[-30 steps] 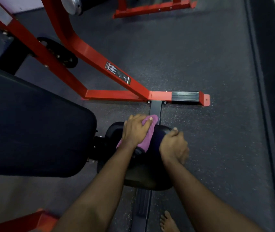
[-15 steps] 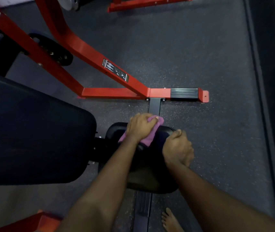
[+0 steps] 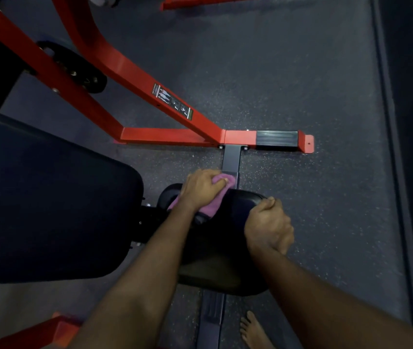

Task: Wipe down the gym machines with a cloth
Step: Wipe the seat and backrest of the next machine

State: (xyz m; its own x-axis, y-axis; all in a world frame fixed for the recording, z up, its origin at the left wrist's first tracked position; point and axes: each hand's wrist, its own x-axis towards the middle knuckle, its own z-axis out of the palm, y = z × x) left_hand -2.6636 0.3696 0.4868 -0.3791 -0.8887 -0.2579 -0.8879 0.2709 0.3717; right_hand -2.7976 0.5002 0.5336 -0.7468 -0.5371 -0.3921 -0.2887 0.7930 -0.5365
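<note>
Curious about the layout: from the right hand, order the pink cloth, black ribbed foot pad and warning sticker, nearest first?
From the right hand:
1. Pink cloth, just left, under the left hand.
2. Black ribbed rubber pad, ahead on the red bar.
3. White warning sticker, left, on the red beam.

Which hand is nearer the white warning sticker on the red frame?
Left. The left hand, holding the pink cloth, is below the white warning sticker; the right hand grips the black seat pad farther right.
</note>
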